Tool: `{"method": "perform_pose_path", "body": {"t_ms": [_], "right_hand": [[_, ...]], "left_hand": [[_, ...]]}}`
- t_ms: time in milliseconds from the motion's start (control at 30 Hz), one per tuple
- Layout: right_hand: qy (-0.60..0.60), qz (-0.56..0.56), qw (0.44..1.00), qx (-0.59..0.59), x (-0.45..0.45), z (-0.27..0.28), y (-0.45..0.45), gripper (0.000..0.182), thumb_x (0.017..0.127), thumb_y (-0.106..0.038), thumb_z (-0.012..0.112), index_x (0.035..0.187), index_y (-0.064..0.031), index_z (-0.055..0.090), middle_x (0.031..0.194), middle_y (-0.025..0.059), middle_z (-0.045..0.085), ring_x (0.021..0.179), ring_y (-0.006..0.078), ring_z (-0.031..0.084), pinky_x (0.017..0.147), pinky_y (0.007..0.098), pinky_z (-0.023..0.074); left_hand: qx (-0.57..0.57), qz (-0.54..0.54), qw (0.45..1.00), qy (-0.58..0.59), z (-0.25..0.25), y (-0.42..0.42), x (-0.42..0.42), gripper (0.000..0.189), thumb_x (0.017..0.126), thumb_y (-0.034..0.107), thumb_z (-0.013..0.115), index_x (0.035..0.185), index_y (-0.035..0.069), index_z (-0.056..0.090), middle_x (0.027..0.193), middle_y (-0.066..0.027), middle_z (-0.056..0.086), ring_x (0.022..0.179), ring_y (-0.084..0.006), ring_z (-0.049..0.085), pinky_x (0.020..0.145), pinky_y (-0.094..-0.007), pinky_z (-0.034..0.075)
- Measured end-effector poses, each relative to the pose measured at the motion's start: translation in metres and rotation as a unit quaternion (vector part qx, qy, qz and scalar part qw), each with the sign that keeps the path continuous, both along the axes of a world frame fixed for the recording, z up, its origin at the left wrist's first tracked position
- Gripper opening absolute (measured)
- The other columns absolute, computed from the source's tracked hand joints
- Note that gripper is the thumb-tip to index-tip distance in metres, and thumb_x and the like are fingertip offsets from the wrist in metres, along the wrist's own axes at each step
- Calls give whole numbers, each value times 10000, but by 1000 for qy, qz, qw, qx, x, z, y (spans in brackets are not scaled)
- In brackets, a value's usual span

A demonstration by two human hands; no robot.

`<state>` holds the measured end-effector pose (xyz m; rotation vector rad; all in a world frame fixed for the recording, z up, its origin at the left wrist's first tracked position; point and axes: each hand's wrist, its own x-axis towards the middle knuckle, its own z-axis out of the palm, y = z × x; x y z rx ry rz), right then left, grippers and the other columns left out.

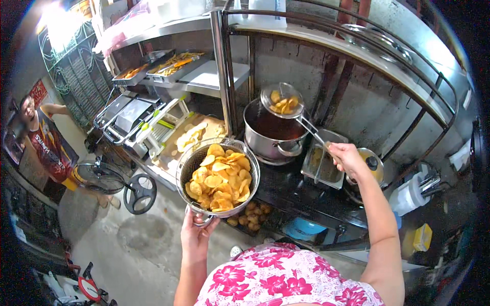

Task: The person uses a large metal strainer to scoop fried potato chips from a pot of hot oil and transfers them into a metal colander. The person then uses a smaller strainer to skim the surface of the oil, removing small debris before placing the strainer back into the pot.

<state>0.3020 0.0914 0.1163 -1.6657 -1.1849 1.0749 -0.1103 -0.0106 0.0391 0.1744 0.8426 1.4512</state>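
My left hand [199,229] grips the handle of a metal mesh basket [186,204], held in front of me. Golden potato chips [220,178] fill much of that basket. In my right hand [346,157] is the handle of a metal skimmer [312,130]. Its round head carries several fried chips [284,103] and hangs above the far rim of a large steel pot [264,139]. Dark reddish liquid [279,124] shows inside the pot.
Pale raw slices [193,135] lie on a board beside a white slicer [166,128]. Right of the pot are a rectangular metal pan [325,160] and a lidded pot [372,164]. A railed shelf [306,28] overhangs the stove. Another person [49,141] stands at the far left.
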Motion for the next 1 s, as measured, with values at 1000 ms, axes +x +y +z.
{"method": "perform_pose_path", "body": {"t_ms": [1000], "right_hand": [[-417,70,813,400,-111,13,-65,283,720,-140,691,994,-122,623,804,50,592,687,237,562,630,333,419]], "left_hand": [[-10,9,997,-77,-20,17,-21,158,875,165,432,805,26,464,860,-79,558,951,-339,567,893,-508,475]]}}
